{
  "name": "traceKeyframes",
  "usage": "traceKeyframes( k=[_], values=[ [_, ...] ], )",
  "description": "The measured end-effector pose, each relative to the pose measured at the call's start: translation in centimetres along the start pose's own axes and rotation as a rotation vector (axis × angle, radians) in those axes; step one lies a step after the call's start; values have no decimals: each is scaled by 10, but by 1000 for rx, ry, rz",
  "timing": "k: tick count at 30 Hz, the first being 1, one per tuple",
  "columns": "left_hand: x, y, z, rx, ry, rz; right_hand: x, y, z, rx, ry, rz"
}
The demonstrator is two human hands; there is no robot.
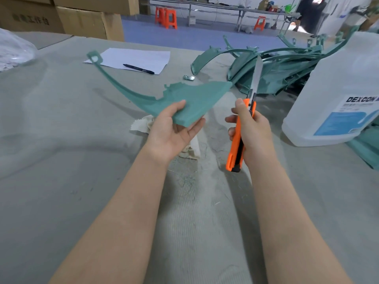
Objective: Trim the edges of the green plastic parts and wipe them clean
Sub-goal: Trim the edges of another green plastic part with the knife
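Note:
A green plastic part (192, 97), broad at one end with a long thin curved arm reaching up left, is held above the table. My left hand (174, 128) grips its broad lower edge, thumb on top and fingers beneath. My right hand (252, 128) grips an orange utility knife (240, 138) with its long blade pointing up, just right of the part and not touching it. A crumpled pale cloth (143, 124) lies on the table under my left hand. A pile of more green parts (272, 64) sits at the back right.
A large translucent jug with a blue label (336, 93) stands at the right. White paper (141, 58) with a black pen (139, 69) lies at the back centre, a small metal piece (188, 78) near it. Cardboard boxes (86, 19) stand at the back left. Shavings litter the grey table cover (61, 140).

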State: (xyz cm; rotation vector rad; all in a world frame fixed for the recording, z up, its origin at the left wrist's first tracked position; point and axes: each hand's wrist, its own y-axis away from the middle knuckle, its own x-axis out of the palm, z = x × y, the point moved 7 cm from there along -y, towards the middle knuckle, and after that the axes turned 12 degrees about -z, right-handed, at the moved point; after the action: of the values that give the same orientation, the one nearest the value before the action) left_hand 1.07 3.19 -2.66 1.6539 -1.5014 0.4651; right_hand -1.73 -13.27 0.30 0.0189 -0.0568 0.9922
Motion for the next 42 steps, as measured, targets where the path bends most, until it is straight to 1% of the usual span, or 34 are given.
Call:
traceKeyframes(
  k=[3, 5, 10, 11, 14, 17, 19, 21, 23, 25, 30, 36, 42],
  values=[
    [2, 3, -1, -1, 50, 17, 10, 4, -4, 22, 49, 83],
    [6, 7, 0, -15, 86, 53, 19, 9, -8, 40, 34, 122],
    [29, 22, 6, -46, 251, 215, 38, 23, -10, -62, 60, 150],
    [34, 25, 7, -49, 263, 252, 39, 23, -9, -82, 64, 136],
    [38, 29, 9, -68, 200, 306, 30, 17, -5, -98, 7, 51],
    [36, 29, 9, -88, 149, 338, 4, 2, -8, -20, -34, -106],
    [33, 26, 5, -62, 111, 322, -14, -7, -12, 48, -78, -203],
    [29, 22, 2, -47, 83, 275, -25, -13, -14, 81, -151, -251],
    [25, 18, 2, -35, 69, 216, -25, -14, -13, 89, -186, -226],
    [20, 14, 3, -20, 92, 164, -18, -10, -10, 77, -179, -167],
    [11, 9, 1, 13, 159, 39, -2, -1, 2, -77, 4, -78],
    [6, 11, -2, 7, 119, -17, -2, 3, 12, -304, 218, -121],
    [5, 15, -6, 2, 101, -10, -1, 2, 17, -409, 345, -143]
  ],
)
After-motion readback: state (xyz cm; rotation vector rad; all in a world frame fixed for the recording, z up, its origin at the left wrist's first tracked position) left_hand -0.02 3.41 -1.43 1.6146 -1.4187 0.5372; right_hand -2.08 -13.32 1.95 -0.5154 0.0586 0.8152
